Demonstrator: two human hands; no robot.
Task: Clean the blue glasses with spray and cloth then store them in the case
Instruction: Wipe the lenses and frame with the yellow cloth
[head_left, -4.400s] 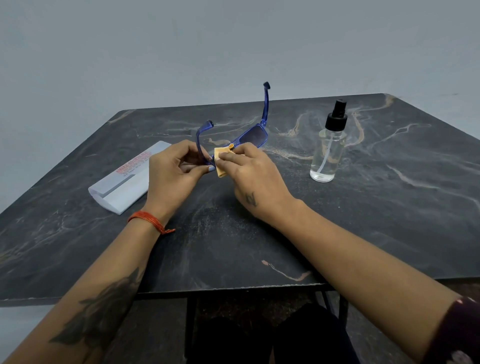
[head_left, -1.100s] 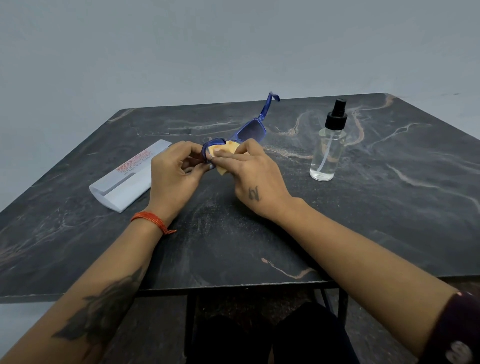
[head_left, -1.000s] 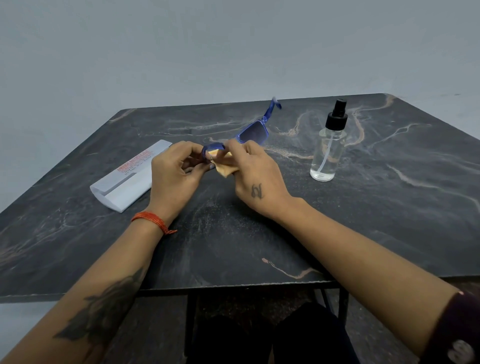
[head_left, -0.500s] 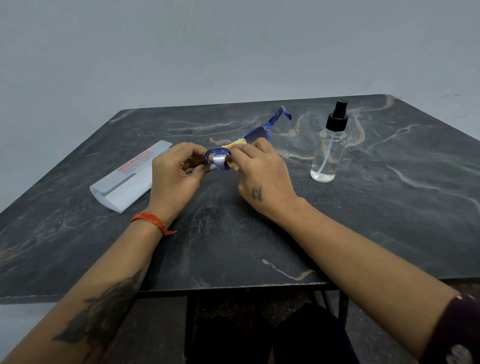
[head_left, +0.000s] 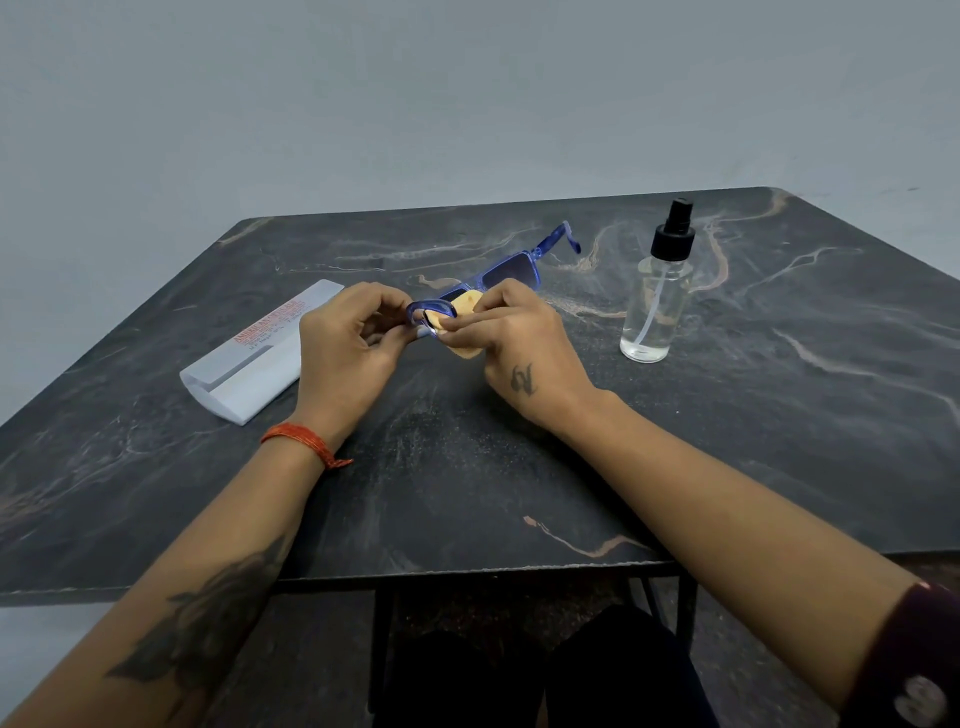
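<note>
Head view, centre frame: wiping step, left hand (head_left: 347, 347) grip pinching blue glasses (head_left: 506, 273) above desk (head_left: 779, 415), right hand (head_left: 511, 340) pinching cloth (head_left: 462, 306) on lens; next, likely folding towards case (head_left: 254, 358) at left.

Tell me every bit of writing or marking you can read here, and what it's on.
White case: red print on its lid, top line perhaps "AMERICAN OPTICALS", too blurred to be sure; the smaller lines beneath it are unreadable.
Right hand: a dark tattoo on its back, a looping mark, not clearly a letter.
Spray bottle: no label.
Blue glasses, yellow cloth: no writing visible.
</note>
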